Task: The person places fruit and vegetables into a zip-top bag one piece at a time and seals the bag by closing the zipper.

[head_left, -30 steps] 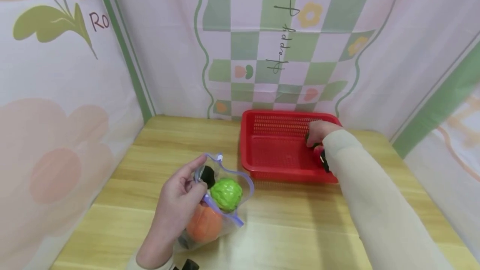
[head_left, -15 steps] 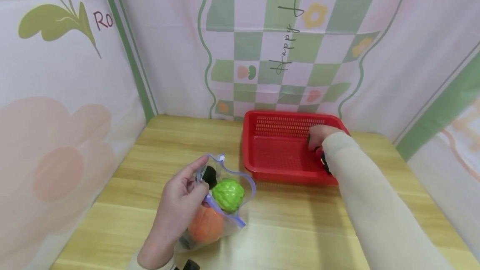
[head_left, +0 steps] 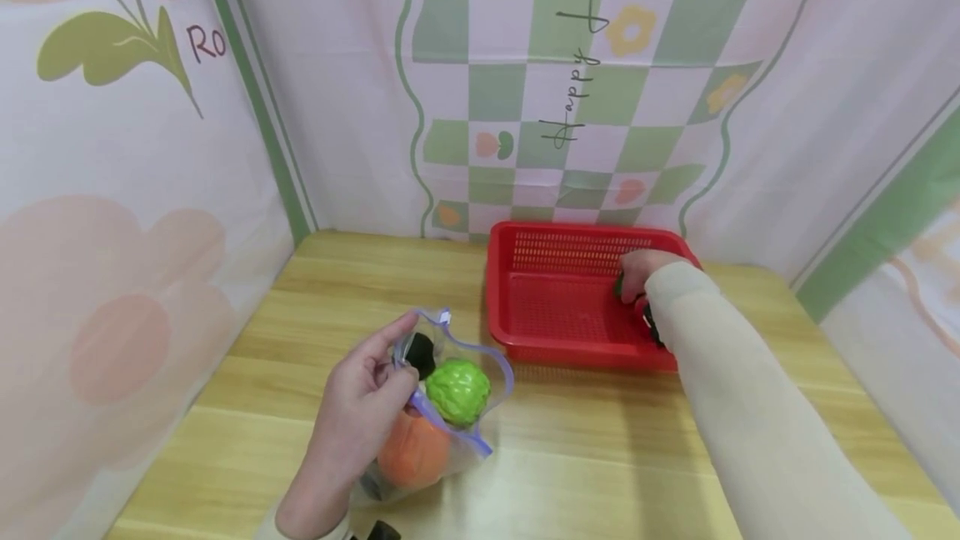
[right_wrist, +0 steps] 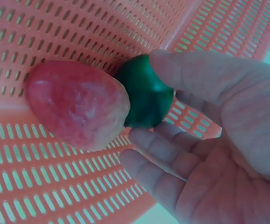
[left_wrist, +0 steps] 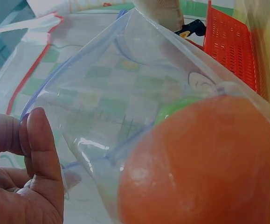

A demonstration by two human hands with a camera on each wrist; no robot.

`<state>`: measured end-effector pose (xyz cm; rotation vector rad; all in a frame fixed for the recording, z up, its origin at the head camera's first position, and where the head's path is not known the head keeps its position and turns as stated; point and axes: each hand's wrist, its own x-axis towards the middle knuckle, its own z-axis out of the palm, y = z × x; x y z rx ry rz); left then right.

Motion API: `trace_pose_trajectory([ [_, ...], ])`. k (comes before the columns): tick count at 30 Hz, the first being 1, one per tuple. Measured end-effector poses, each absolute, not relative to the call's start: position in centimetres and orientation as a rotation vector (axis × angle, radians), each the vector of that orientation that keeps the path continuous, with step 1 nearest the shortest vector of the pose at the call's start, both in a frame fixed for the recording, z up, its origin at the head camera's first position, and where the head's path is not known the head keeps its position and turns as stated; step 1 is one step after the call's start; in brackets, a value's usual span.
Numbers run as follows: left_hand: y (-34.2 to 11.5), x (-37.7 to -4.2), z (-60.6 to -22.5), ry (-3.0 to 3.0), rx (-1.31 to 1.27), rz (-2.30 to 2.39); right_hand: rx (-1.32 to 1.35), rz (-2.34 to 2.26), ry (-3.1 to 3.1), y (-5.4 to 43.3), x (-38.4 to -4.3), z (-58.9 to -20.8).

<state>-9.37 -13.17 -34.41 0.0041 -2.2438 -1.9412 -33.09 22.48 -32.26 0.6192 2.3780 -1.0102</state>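
My left hand pinches the edge of a clear zip bag with a purple zip strip, its mouth spread open. Inside the bag show a bright green bumpy fruit or vegetable, a large orange ball-like fruit and a black item. My right hand reaches into the right end of a red plastic basket. Its thumb and fingers pinch a dark green, shiny, rounded fruit or vegetable. Beside that lies a pinkish-red fruit, against the basket's slotted wall.
The wooden table carries the basket near its back edge, to the right of the bag. Printed cloth curtains hang behind it and at both sides.
The whole view has shifted slightly. My left hand keeps its grip on the bag, and my right hand stays in the basket with only a small movement.
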Motion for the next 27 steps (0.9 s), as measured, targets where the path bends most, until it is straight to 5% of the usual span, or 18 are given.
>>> trace_pose_trajectory([
  [5,-13.2,-9.4,-34.4,-2.246,-0.003,-1.937,0.714,-1.055,2.348,21.4,-31.4,-30.8],
  [16,-13.1,-9.4,-34.4,-2.248,0.001,-1.943,0.124,-0.54,2.47,22.8,-33.3,-32.0],
  [27,-13.2,-9.4,-34.4,-2.253,-0.017,-1.932,0.013,-0.375,2.472,22.3,-34.5,-32.9],
])
